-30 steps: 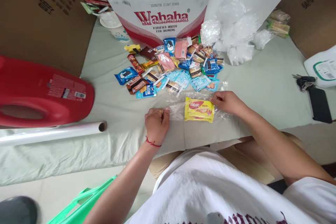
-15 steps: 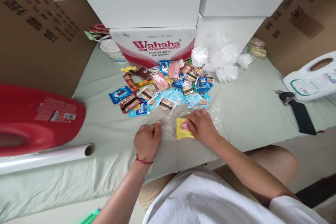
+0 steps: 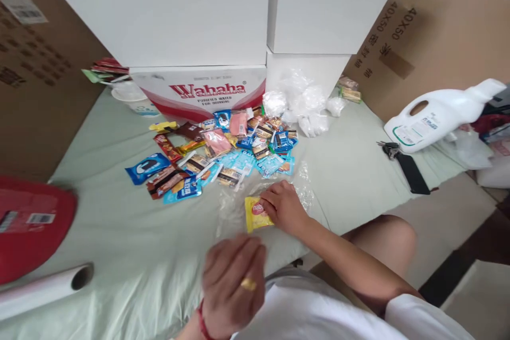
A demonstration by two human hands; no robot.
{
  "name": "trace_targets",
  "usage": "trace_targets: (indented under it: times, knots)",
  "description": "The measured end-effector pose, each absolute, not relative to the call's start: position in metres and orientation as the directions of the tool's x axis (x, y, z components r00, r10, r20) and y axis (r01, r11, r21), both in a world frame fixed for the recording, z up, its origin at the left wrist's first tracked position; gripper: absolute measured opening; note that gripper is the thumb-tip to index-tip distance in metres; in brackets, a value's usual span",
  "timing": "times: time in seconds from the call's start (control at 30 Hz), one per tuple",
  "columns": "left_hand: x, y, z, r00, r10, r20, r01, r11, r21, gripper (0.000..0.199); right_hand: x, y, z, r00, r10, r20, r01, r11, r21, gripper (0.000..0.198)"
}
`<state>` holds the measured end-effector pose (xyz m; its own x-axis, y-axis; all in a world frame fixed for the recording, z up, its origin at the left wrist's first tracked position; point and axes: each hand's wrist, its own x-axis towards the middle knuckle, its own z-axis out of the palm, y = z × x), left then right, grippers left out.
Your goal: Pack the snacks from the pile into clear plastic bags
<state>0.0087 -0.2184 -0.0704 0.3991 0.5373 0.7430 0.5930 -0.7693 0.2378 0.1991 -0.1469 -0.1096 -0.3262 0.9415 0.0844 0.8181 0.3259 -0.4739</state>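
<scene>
Right hand (image 3: 287, 210): lay over the right end of the yellow packet (image 3: 254, 218), fingers bent and close together, thumb against the packet's front. It held the packet down. Back of hand faced up. The forearm (image 3: 342, 255) came in low and slanting from the right, with a white sleeve (image 3: 410, 313) near the elbow.

Left hand (image 3: 233, 281): off the counter (image 3: 342, 170), near its front edge and just in front of the person's white shirt (image 3: 314, 303). Fingers looked loosely bent, pointing away from the body. Motion blur was heavy, so I could not tell whether they were spread or closed. Gold ring (image 3: 249, 283) on one finger; red bracelet (image 3: 203, 321) at the wrist. This hand was clear of the packet.

Packet lay flat at the near side of the counter, with clear plastic (image 3: 229, 207) spreading out to its left and right. Whether it sat inside the plastic or on top could not be made out. Just beyond: a heap of small snacks (image 3: 218, 142), which lay in front of a printed carton (image 3: 215, 98).
</scene>
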Motion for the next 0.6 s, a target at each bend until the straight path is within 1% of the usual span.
trace_targets:
  times: [0.03,0.1,0.2,0.3,0.37,0.4,0.47,0.5,0.53,0.6]
  knots:
    - [0.021,-0.218,-0.071,0.460,0.548,0.698,0.549,-0.794,0.261,0.028,0.199,-0.147,-0.109,-0.323,0.943,0.078,0.821,0.320,-0.472,0.019]
    - [0.039,-0.210,-0.079,0.490,0.611,0.622,0.583,-0.760,0.288,0.034,0.200,-0.147,-0.107,-0.324,0.944,0.063,0.823,0.314,-0.473,0.019]
    - [0.046,-0.191,-0.102,0.439,0.718,0.540,0.716,-0.643,0.273,0.032,0.204,-0.145,-0.108,-0.348,0.936,0.048,0.810,0.326,-0.487,0.018]
    - [0.036,-0.179,-0.120,0.405,0.788,0.464,0.780,-0.562,0.274,0.031,0.213,-0.138,-0.107,-0.398,0.916,0.041,0.748,0.350,-0.563,0.022]
    - [0.029,-0.179,-0.125,0.402,0.801,0.444,0.788,-0.549,0.277,0.031,0.222,-0.127,-0.102,-0.387,0.919,0.072,0.710,0.347,-0.612,0.025]
    - [0.028,-0.180,-0.125,0.403,0.804,0.437,0.791,-0.546,0.275,0.031,0.227,-0.120,-0.098,-0.363,0.926,0.106,0.709,0.348,-0.613,0.025]
    - [0.027,-0.182,-0.124,0.395,0.814,0.426,0.805,-0.530,0.267,0.030,0.234,-0.103,-0.090,-0.319,0.930,0.185,0.740,0.366,-0.564,0.027]
    - [0.027,-0.182,-0.124,0.387,0.821,0.420,0.813,-0.519,0.264,0.029,0.236,-0.092,-0.088,-0.325,0.922,0.211,0.760,0.388,-0.522,0.031]
    - [0.027,-0.183,-0.123,0.378,0.828,0.414,0.822,-0.506,0.261,0.028,0.237,-0.082,-0.087,-0.356,0.910,0.213,0.772,0.415,-0.482,0.039]
    - [0.028,-0.182,-0.121,0.368,0.840,0.398,0.836,-0.487,0.254,0.028,0.235,-0.059,-0.090,-0.457,0.876,0.154,0.761,0.475,-0.441,0.064]
